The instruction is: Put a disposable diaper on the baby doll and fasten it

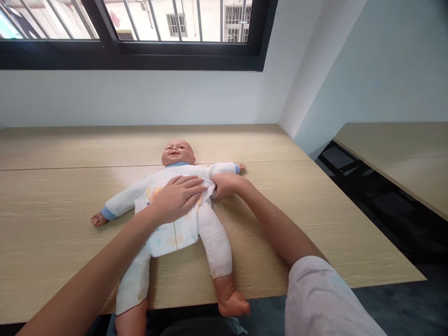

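White diaper (172,238) lies against both hands (180,198) (225,185), right grip unclear.

One doll (168,173) and one diaper (173,237). On the doll, count one head (178,152), two arms (126,198), two legs (215,239), two small hands (100,219), two cuffs (108,213) — one at each wrist — and one collar (178,164). One whole foot (234,303) is in view.

A person's two hands are visible, one left hand (180,198) and one right hand (224,185), along with two forearms (101,263) and one sleeve (325,298).

There are two tabletops (266,261). One window frame (189,57) holds two panes (206,21) — and outside, two small windows (177,24) can be counted.
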`<state>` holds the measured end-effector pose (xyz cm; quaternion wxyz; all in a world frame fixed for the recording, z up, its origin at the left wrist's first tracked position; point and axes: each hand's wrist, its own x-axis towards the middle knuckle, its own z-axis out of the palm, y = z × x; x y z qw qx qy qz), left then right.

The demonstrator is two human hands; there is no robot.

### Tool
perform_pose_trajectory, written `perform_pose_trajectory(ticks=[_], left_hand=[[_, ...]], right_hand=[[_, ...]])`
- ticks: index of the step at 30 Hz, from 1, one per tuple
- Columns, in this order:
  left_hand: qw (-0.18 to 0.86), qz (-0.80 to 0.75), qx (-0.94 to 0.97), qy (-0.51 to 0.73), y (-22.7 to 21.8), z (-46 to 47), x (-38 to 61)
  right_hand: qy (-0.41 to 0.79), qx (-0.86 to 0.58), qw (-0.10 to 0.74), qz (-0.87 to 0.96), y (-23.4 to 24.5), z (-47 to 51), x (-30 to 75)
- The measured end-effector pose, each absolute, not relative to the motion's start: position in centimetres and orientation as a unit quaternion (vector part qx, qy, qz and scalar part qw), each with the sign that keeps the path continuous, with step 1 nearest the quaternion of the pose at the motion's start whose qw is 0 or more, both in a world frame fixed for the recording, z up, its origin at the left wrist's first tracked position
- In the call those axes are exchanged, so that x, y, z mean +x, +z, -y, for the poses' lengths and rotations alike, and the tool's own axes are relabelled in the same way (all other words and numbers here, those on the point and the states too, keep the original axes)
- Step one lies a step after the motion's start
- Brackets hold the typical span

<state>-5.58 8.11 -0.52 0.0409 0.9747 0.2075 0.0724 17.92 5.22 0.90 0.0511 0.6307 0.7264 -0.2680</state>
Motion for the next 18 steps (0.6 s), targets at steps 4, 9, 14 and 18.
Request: perform_pose_trajectory(ticks=[4, 9, 14, 18], left_hand=[[0.037, -0.202, 0.975, 0.079, -0.6, -8.2, -5.6], [0.045, -0.203, 0.975, 0.074, -0.2, -8.2, -5.2], [0.051, -0.224, 0.972, 0.04, 0.9, -8.7, -3.6], [0.05, -0.248, 0.967, 0.008, 1.3, -10.4, -1.7]], right_hand=[[-0.256, 0.642, 0.065, -0.72, 1.5, -4.7, 16.8], [-0.24, 0.643, 0.086, -0.722, 2.1, -4.4, 16.1], [-0.24, 0.643, 0.078, -0.723, 2.1, -4.2, 15.8], [-0.305, 0.676, -0.007, -0.67, 1.9, -4.2, 15.7]])
